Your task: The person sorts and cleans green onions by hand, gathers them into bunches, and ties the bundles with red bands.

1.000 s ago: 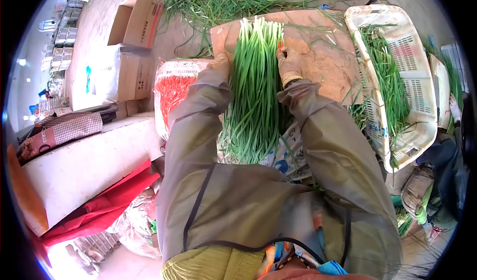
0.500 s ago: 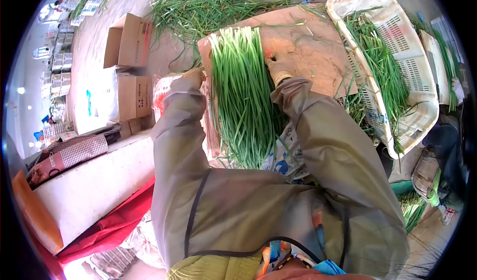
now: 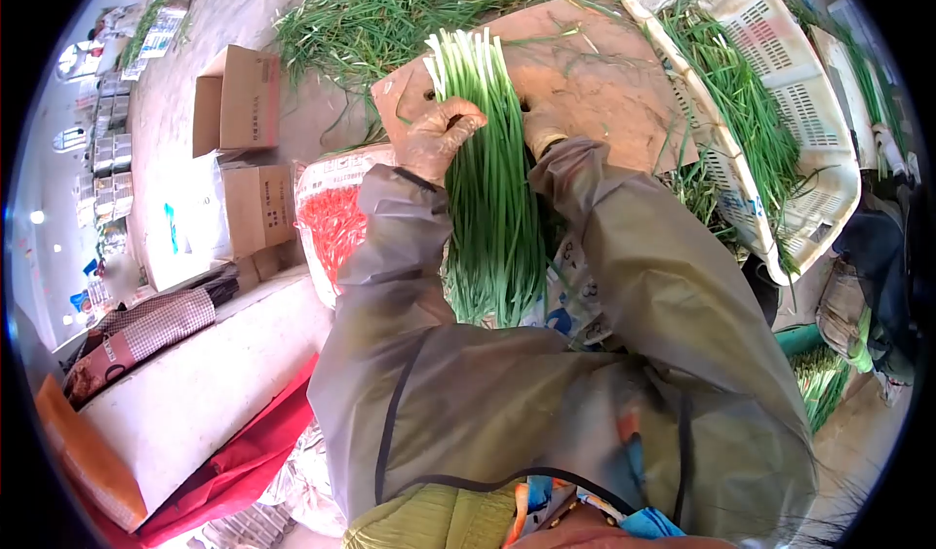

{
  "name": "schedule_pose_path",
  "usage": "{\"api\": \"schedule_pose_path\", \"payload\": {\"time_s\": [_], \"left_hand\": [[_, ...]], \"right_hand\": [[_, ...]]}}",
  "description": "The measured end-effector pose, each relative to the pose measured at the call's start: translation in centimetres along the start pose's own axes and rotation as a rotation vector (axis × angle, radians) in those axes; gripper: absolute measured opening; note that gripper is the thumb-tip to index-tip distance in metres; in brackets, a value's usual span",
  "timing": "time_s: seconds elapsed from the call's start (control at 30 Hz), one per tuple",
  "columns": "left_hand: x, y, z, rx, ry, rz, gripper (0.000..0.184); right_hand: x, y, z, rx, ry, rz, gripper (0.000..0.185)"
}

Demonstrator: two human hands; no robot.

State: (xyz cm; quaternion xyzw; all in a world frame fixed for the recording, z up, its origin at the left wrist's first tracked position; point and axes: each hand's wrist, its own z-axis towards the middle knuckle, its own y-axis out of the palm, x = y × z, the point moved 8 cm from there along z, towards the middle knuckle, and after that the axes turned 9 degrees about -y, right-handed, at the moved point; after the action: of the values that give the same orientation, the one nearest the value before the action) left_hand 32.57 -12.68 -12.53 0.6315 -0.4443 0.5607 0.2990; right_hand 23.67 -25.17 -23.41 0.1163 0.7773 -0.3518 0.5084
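Note:
A bundle of garlic chives, pale at its cut ends and green below, lies over a brown board with its leaves hanging toward my body. From the left side, my left hand curls its fingers and thumb over the upper part of the bundle. My right hand presses in at the bundle's right edge, closed against the stems; its fingertips are partly hidden. Beside my left forearm stands a bag of red strips.
A white plastic crate with loose chives stands to the right. Loose greens lie beyond the board. Cardboard boxes are at the left, above a white slab. Another person's dark clothing shows at far right.
My left hand has come from the board's left edge onto the bundle. The bundle is narrower, drawn together between both hands. The red strips have come into fuller view.

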Motion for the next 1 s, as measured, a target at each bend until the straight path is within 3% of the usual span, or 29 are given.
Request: {"api": "schedule_pose_path", "payload": {"time_s": [0.07, 0.13, 0.23, 0.5, 0.57, 0.6, 0.67, 0.7, 0.73, 0.8, 0.87, 0.93, 1.0], "left_hand": [[-1.3, -0.1, 1.3, 0.045, -0.038, -0.096, 0.007], [-0.4, -0.1, 1.2, 0.059, -0.057, -0.006, 0.015], [-0.7, -0.5, 0.6, 0.109, -0.165, -0.215, 0.029], [-2.3, 0.4, 1.1, 0.058, -0.299, -0.154, 0.016], [0.3, 1.7, 1.3, -0.007, 0.034, 0.122, 0.008], [1.0, 2.2, 1.4, -0.01, 0.034, 0.121, 0.008], [4.6, 5.0, 0.5, 0.092, 0.489, 1.096, 0.005], [7.0, 7.0, -0.3, 0.0, 0.748, 1.017, 0.008], [6.5, 7.3, 0.1, 0.004, 0.745, 1.015, 0.008], [4.0, 9.0, 0.5, -0.067, 0.807, 1.406, 0.012], [2.7, 8.6, 0.6, -0.047, 0.754, 1.488, 0.011], [1.8, 6.8, 0.7, 0.04, 0.587, 1.349, 0.01], [-1.7, 4.3, 1.4, 0.157, 0.365, 1.465, 0.007]], "right_hand": [[0.6, -0.2, 0.4, 0.026, -0.008, -0.052, 0.037], [-0.5, -0.6, 0.3, 0.013, -0.047, -0.289, 0.037], [-0.2, -0.2, 0.3, -0.027, -0.007, -0.263, 0.041], [0.2, 0.4, 0.5, -0.061, 0.038, -0.194, 0.039], [0.1, 0.4, 0.5, -0.064, 0.038, -0.196, 0.039], [0.3, 0.5, 0.6, -0.07, 0.038, -0.199, 0.039], [0.9, 1.2, 1.1, -0.07, 0.003, -0.124, 0.038], [1.0, 1.5, 1.4, -0.071, -0.033, -0.046, 0.036], [1.1, 1.8, 1.6, -0.085, -0.06, 0.003, 0.036], [1.4, 2.6, 1.3, -0.131, -0.073, 0.038, 0.035], [1.4, 3.1, 1.5, -0.192, -0.076, 0.013, 0.034], [1.3, 4.0, 1.4, -0.252, -0.074, -0.027, 0.033], [0.9, 4.9, 1.3, -0.295, -0.066, -0.05, 0.031]]}}
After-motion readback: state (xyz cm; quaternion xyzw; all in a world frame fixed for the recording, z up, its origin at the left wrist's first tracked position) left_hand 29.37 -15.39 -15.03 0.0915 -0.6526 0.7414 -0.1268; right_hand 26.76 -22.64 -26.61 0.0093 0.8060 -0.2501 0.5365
